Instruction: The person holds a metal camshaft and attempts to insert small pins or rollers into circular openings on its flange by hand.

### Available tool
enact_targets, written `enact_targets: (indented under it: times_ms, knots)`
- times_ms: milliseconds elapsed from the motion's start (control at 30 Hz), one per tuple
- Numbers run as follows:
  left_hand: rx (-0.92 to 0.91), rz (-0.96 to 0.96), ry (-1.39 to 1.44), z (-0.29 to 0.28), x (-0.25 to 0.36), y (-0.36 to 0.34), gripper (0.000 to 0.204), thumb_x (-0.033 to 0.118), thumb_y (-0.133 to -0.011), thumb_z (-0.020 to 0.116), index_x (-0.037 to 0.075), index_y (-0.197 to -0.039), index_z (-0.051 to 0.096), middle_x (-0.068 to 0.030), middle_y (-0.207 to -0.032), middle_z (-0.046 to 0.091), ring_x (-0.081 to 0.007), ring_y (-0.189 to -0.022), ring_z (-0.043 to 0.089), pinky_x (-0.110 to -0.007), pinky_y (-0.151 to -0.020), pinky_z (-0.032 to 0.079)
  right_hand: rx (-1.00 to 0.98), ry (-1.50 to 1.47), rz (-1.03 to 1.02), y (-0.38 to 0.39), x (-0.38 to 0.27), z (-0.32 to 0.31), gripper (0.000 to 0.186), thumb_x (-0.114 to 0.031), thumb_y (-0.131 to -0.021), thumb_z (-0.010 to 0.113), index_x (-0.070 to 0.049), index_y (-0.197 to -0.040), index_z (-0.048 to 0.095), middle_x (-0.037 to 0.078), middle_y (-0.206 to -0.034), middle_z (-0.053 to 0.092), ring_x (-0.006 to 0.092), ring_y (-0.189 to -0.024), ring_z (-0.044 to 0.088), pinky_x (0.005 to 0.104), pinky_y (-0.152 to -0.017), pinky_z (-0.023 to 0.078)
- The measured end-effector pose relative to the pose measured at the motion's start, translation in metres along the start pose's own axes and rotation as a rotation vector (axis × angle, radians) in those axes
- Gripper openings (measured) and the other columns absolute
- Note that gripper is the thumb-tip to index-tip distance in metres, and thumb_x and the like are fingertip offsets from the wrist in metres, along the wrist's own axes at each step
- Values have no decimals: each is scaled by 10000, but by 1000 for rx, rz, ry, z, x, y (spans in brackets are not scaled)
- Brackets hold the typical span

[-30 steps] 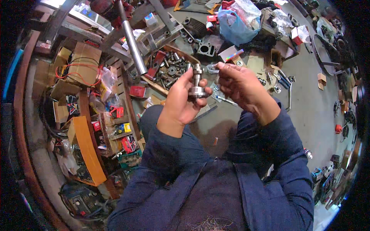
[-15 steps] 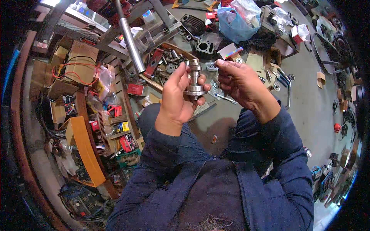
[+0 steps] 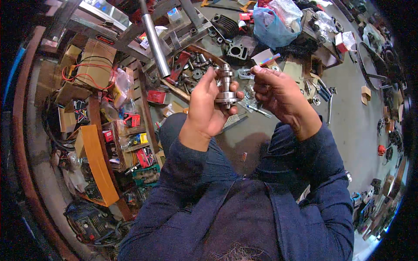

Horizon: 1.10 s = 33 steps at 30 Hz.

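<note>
My left hand [image 3: 200, 114] is wrapped round a shiny metal camshaft [image 3: 226, 80], which stands nearly upright in front of the palm. A wide bearing ring [image 3: 227, 98] sits round its lower end, and the fingertips curl past its right side. Just to the right, apart from the shaft, my right hand [image 3: 281, 92] is closed in a pinch. Its thumb and forefinger press together at the upper left, the other fingers curled under. Whatever lies in that pinch is too small to make out.
A wooden tray [image 3: 178, 92] of metal parts lies beyond my left hand. Farther off are a finned engine cylinder [image 3: 238, 51] and a blue plastic bag [image 3: 276, 28]. Pliers [image 3: 323, 93] lie on the floor at right. A steel tube [image 3: 156, 48] juts in from the upper left.
The whole view has shifted slightly, and both hands appear a little farther right. The left hand keeps its hold on the camshaft; the right stays pinched.
</note>
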<state>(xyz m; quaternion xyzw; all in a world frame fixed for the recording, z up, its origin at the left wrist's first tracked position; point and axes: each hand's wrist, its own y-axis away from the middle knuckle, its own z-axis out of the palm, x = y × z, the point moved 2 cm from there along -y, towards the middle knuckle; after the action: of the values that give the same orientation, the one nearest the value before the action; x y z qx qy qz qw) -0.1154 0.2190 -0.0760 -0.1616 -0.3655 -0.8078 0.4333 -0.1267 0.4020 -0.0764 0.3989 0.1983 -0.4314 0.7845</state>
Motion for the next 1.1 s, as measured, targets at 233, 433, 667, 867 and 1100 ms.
enact_targets:
  times_ms: [233, 433, 667, 867, 1100]
  knots:
    - [78, 30, 49, -10, -6, -4, 212, 400, -1057, 389, 226, -1130, 487, -28, -874, 630, -212, -818, 654, -333, -547, 498, 65, 5, 8, 3, 0, 5, 152, -241, -974, 641, -101, -1028, 622, -79, -726, 457, 45, -616, 415, 212, -539, 327]
    - [16, 26, 75, -11, -3, -7, 256, 379, -1057, 385, 170, -1110, 524, -32, -882, 616, -219, -831, 635, -333, -580, 519, -16, -2, -3, 0, 1, -3, 178, -266, -946, 671, -93, -968, 635, -44, -746, 515, 68, -628, 457, 229, -562, 361]
    - [-22, 19, 124, -9, 0, -3, 372, 407, -1058, 332, 94, -1120, 521, -66, -931, 592, -265, -886, 614, -335, -590, 528, 37, 2, -17, -1, 2, 1, 167, -263, -945, 671, -102, -967, 631, -61, -693, 458, 65, -605, 427, 239, -548, 342]
    - [-14, 28, 159, -12, 2, -1, 372, 395, -1063, 299, 92, -1141, 500, -85, -949, 599, -284, -896, 616, -373, -618, 532, 16, 13, -19, -2, 2, -2, 158, -261, -945, 671, -111, -950, 619, -66, -689, 458, 73, -590, 420, 244, -541, 331]
    - [40, 44, 116, -9, 2, 0, 366, 392, -1068, 303, 92, -1109, 509, -87, -945, 609, -273, -879, 623, -370, -608, 521, 15, 37, -38, -2, 2, 0, 146, -241, -963, 651, -100, -950, 616, -71, -676, 444, 60, -570, 406, 246, -521, 323]
